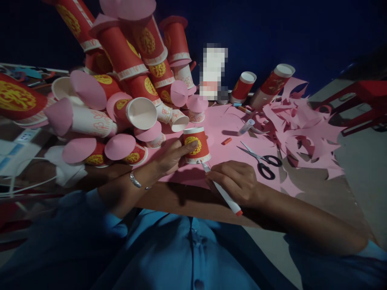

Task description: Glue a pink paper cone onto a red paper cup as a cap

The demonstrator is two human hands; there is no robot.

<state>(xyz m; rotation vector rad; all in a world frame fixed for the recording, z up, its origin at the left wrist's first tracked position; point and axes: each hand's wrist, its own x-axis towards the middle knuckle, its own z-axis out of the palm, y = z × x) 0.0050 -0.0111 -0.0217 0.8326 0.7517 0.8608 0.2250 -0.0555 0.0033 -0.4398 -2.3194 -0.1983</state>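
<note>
Blue cloth shirt (172, 249) below red-paper cup (202, 137) clasped in left hand (172, 155), unfinished-looking under white-plastic marker (223, 194) pinched in right hand (234, 181), with decorated pink-capped cups (120, 147) leftward.

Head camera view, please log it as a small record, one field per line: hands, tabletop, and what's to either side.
Left hand: holds a red-and-white paper cup with a yellow emblem
Right hand: holds a slim white marker with a red-orange end, tip at the cup's white band
Tabletop: pink paper sheet
Right side: black-handled metal scissors, pink paper offcuts
Left side: more red-and-white paper cups, several with pink paper cones
</note>
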